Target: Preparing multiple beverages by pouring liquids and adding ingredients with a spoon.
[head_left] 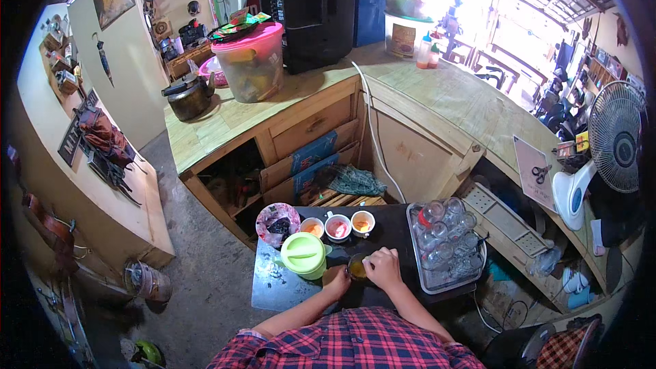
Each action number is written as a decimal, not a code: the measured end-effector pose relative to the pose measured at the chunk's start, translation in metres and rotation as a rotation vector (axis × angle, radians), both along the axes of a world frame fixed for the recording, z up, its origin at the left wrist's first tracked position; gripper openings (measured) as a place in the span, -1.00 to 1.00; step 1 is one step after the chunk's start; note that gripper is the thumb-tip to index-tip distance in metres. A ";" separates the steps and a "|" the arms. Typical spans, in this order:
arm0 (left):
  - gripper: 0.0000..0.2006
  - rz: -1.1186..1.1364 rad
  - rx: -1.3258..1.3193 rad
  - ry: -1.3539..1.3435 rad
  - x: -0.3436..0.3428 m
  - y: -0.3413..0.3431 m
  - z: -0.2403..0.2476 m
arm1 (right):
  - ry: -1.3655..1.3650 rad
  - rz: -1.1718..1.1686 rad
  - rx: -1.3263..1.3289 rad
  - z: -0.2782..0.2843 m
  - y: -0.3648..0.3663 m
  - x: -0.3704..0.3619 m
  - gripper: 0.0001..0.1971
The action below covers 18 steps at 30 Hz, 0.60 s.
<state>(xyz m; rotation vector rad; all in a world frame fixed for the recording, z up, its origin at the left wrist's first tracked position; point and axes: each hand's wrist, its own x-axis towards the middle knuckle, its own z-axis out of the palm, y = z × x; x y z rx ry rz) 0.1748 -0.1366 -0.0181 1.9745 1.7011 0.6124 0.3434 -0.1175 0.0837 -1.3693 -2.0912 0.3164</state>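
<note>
A small glass (pixel 357 267) with yellowish liquid stands on the dark table between my hands. My left hand (pixel 335 280) is closed at its left side, gripping it low down. Over the glass's right rim, my right hand (pixel 384 268) has its fingers pinched together; what they hold, if anything, is hidden. A pale green lidded pitcher (pixel 303 255) stands just left of my left hand. Behind the glass sit three white cups, a left cup (pixel 312 227), a middle cup (pixel 337 227) and a right cup (pixel 363 223), with orange or red contents.
Upturned clear glasses fill a metal tray (pixel 445 288) at the table's right. A pink patterned bowl (pixel 277 209) with black plastic lies at the back left. Beyond is a wooden counter (pixel 437 82) with a kettle (pixel 188 99), a lidded bucket (pixel 251 65), a speaker (pixel 318 14) and a fan (pixel 617 138).
</note>
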 end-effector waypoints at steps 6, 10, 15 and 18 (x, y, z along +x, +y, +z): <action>-0.86 0.005 0.001 0.014 0.000 0.000 -0.005 | 0.024 -0.025 0.037 -0.009 0.001 -0.001 -0.86; -0.85 -0.010 -0.015 0.002 0.000 0.000 0.000 | 0.125 -0.012 0.048 -0.010 0.002 -0.001 -0.88; -0.85 -0.012 -0.051 0.036 0.000 0.001 0.001 | 0.005 -0.040 0.035 -0.009 0.000 0.000 -0.87; -0.86 0.006 -0.069 0.017 -0.001 0.002 -0.002 | 0.001 -0.046 0.050 -0.004 -0.001 -0.002 -0.86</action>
